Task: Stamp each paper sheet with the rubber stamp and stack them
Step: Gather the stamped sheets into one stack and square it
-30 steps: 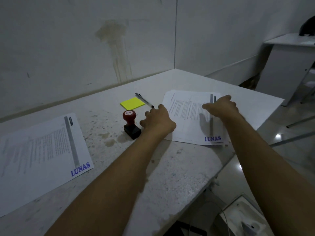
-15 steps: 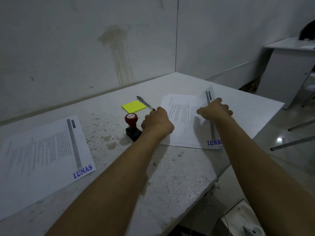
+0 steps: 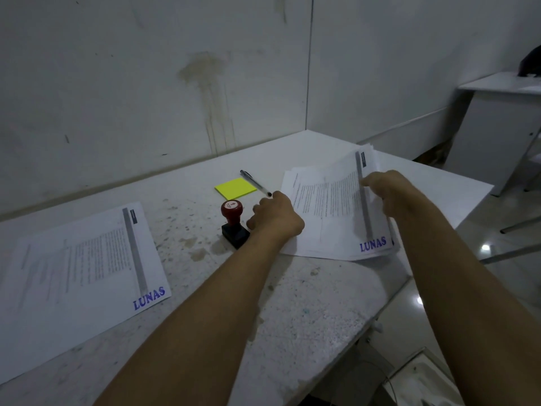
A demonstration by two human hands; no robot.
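A: Where's the paper stack point(image 3: 328, 212) sitting?
B: By the bench's point(image 3: 292, 303) right edge; far corner's being lifted, pinched by the right hand point(image 3: 389, 191). Left side's being touched by the left hand point(image 3: 276, 219), fingers curled, grip can't be told.
A: Rubber stamp point(image 3: 233, 222)?
B: Being left upright, just beside the left hand. Stamped sheet point(image 3: 79, 276) is lying at the left edge.

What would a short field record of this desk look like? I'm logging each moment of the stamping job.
left hand: rests on the near left edge of the paper stack
right hand: grip lifts the stack's far right side
paper stack: right of stamp, "LUNAS" on top sheet
stamp: upright, untouched, beside left hand
single sheet: flat at far left
sticky notes: behind stamp
pen: beside the notes
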